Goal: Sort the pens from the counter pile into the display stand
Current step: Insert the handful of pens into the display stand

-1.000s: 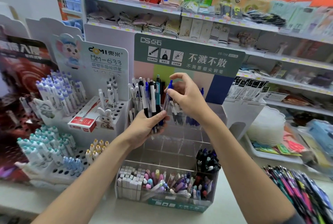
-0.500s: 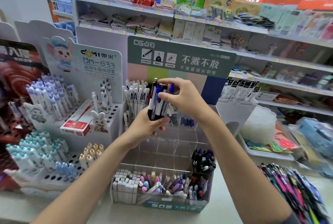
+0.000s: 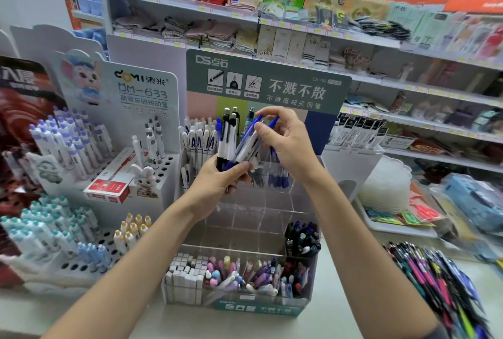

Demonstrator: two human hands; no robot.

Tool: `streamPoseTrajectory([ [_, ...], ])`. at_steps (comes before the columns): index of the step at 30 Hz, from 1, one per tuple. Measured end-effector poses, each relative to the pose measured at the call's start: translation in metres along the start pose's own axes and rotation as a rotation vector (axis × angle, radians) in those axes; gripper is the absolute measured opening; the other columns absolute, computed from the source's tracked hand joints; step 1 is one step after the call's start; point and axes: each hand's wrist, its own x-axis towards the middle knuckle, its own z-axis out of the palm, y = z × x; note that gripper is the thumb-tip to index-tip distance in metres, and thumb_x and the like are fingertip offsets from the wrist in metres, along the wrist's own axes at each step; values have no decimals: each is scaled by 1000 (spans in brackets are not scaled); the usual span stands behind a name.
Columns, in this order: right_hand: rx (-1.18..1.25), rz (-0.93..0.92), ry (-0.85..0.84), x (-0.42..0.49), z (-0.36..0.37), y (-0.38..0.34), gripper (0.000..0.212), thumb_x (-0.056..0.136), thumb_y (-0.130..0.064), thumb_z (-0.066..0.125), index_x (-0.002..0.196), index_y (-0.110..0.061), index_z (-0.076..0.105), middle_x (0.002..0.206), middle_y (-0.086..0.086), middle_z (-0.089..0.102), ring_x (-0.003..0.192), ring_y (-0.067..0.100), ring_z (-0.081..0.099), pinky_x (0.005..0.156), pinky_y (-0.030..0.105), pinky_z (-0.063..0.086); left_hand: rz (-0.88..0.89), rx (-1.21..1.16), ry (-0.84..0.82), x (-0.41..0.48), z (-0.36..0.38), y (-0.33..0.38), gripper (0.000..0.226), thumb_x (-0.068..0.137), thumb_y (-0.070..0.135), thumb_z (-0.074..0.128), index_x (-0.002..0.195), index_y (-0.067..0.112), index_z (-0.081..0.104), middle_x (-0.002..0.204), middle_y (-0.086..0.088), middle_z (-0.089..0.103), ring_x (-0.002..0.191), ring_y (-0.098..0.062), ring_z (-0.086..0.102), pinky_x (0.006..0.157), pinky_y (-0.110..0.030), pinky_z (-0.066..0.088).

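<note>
left grip [image 3: 215,186]: closed round pens bundle [image 3: 230,134] | right grip [image 3: 288,142]: pinching blue pen [image 3: 245,148] atop bundle

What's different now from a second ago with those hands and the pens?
The right hand dipped back to the bundle and now pinches a few blue-topped pens, tilting them rightward, away from the upright ones; a second ago it seemed to pinch just one. The left hand still grips the bundle's lower ends. The display stand and the counter pile look unchanged.
</note>
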Motion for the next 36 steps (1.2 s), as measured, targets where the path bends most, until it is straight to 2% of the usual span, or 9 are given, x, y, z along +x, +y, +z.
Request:
streamPoseTrajectory([
  [5, 82, 69, -22, -3, -3, -2, 12, 97, -9, 59, 107, -11, 54, 94, 8, 60, 81, 14, 62, 67, 21, 52, -12, -18, 48, 3, 0, -2, 61, 71, 37, 75, 114, -4, 63, 76, -3, 70, 65, -9, 58, 50, -17, 40],
  [11, 60, 15, 31, -4, -5, 7, 17, 91, -12, 69, 103, -15, 57, 102, 19, 61, 87, 26, 67, 69, 28, 56, -1, 1, 21, 5, 5, -5, 48, 78, 34, 73, 107, -4, 64, 66, 3, 63, 58, -8, 49, 46, -17, 35],
  [15, 180, 48, 192, -3, -12, 12, 9, 95, -6, 59, 102, -11, 56, 91, 9, 63, 73, 11, 63, 61, 22, 52, -7, 48, -8, 6, 6, -6, 20, 94, 20, 63, 100, 1, 65, 70, 4, 67, 55, -6, 50, 45, -14, 35],
  [19, 239, 41, 305, 8, -34, 9, 13, 99, -2, 50, 101, -15, 48, 94, 8, 64, 70, 11, 61, 59, 22, 51, -13, -10, -40, 4, 0, -11, 27, 86, 31, 65, 90, 6, 57, 67, -1, 50, 52, -8, 40, 42, -15, 32],
  [23, -81, -35, 405, 15, -72, 16, 12, 101, -6, 47, 111, -13, 45, 94, 10, 59, 66, 10, 57, 57, 21, 49, -31, -73, -91, 5, -2, -12, 41, 82, 37, 62, 106, 6, 52, 67, 4, 48, 51, -5, 39, 41, -14, 32],
  [27, -411, 27, 307, 18, -94, 37, 19, 102, -13, 46, 121, -14, 46, 86, 1, 53, 70, 21, 53, 65, 40, 46, -43, -74, -100, 10, 3, -12, 29, 93, 32, 55, 102, 4, 52, 65, 5, 49, 50, -5, 39, 41, -13, 32],
  [30, -521, 11, 247, 17, -82, 48, 27, 100, -6, 47, 128, -4, 47, 95, -1, 55, 80, 16, 51, 71, 21, 37, -40, -104, -87, 13, 7, -14, 34, 86, 38, 62, 100, 8, 58, 71, 2, 52, 56, -7, 44, 49, -16, 38],
  [32, -529, 7, 214, 16, -69, 55, 29, 99, -2, 49, 127, 0, 50, 109, 4, 59, 96, 16, 54, 82, 19, 40, -50, -118, -79, 14, 8, -15, 35, 82, 41, 66, 98, 10, 61, 74, 0, 54, 60, -9, 47, 54, -19, 42],
  [36, -614, 32, 138, 15, -46, 74, 25, 96, -5, 54, 121, 1, 56, 117, 17, 62, 108, 33, 58, 91, 38, 45, -84, -186, -69, 15, 9, -15, 25, 86, 31, 63, 103, 12, 64, 77, 1, 59, 63, -8, 51, 58, -20, 47],
])
